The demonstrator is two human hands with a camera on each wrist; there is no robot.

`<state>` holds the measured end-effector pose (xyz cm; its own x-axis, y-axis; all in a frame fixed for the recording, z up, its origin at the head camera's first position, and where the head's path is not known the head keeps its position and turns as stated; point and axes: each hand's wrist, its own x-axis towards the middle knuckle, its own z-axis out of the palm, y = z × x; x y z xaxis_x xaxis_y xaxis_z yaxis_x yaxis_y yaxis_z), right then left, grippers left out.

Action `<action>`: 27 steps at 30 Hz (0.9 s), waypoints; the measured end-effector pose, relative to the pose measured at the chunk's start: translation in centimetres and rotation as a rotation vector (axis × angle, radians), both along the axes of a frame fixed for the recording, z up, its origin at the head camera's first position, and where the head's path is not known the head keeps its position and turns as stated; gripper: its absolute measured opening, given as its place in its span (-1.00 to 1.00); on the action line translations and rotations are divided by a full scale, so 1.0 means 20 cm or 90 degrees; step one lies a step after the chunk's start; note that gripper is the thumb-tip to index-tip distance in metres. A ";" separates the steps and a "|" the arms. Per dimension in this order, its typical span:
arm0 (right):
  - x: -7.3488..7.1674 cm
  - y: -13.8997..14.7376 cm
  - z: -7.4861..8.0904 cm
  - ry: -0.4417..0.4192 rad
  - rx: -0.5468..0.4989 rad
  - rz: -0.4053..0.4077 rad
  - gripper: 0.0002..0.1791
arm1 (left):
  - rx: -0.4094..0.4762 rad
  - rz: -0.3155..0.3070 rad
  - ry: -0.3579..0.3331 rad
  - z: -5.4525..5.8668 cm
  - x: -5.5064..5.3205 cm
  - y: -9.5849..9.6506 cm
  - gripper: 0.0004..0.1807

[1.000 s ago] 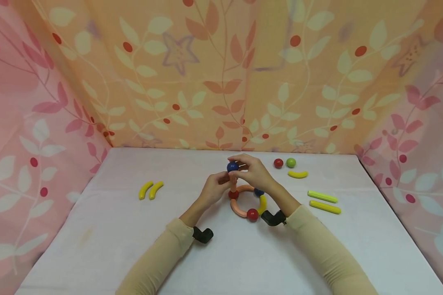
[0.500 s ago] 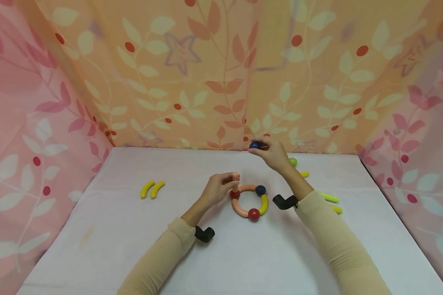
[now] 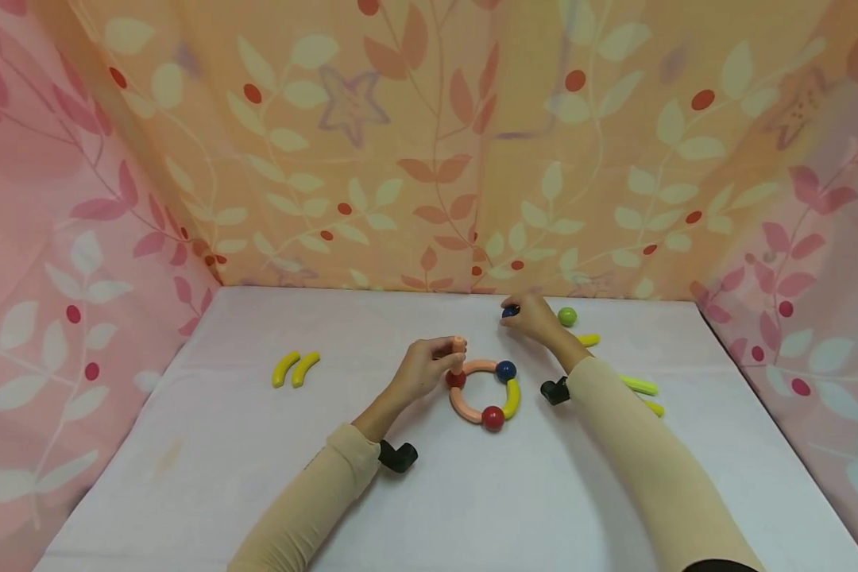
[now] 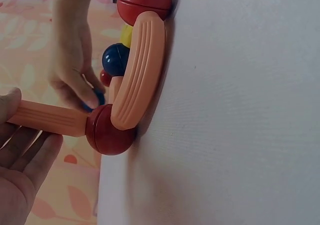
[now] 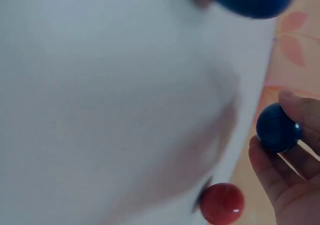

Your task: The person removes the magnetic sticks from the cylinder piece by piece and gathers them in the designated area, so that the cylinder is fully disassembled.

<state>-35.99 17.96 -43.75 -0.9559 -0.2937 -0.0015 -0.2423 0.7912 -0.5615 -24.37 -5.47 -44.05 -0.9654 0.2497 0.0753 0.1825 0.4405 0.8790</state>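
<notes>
A ring of curved sticks and balls lies on the table. It has peach curved sticks [image 4: 142, 70], a yellow curved stick [image 3: 512, 399], a blue ball [image 3: 505, 370] and a front red ball [image 3: 493, 418]. On its left red ball [image 4: 107, 132] stands an upright peach stick [image 4: 50, 117], pinched near its top by my left hand [image 3: 423, 369]. Farther back, my right hand [image 3: 536, 318] holds another blue ball [image 5: 277, 128] between thumb and fingers, away from the ring. A loose red ball [image 5: 222, 204] is near it in the right wrist view, hidden in the head view.
Two yellow curved sticks [image 3: 295, 369] lie at the left. Behind the right arm are a green ball [image 3: 567, 316], a yellow curved stick [image 3: 589, 340] and two partly covered straight sticks [image 3: 639, 386]. A patterned cloth [image 3: 415, 159] rises behind the white table [image 3: 186, 477].
My right hand took the blue ball off the top of the upright stick, carried it back and right, then lowered it toward the table. My left hand kept hold of the stick.
</notes>
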 end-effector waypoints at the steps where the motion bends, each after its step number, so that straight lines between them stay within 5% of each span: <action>1: -0.01 0.00 -0.02 -0.005 0.020 0.000 -0.58 | 0.000 -0.002 0.000 0.00 0.00 0.00 -0.61; 7: -0.03 0.03 -0.07 -0.042 0.089 -0.024 -0.55 | 0.007 -0.004 -0.004 -0.01 0.00 0.01 -0.61; 14: 0.01 0.03 -0.04 -0.004 0.079 -0.007 -0.45 | 0.001 -0.006 0.025 -0.02 0.00 0.00 -0.61; 21: 0.15 -0.03 0.04 0.006 -0.068 -0.004 -0.49 | -0.005 0.001 0.002 -0.02 0.00 -0.01 -0.59; 27: 0.31 -0.10 0.09 0.021 -0.183 0.057 -0.57 | -0.010 -0.008 -0.008 -0.02 -0.02 -0.04 -0.57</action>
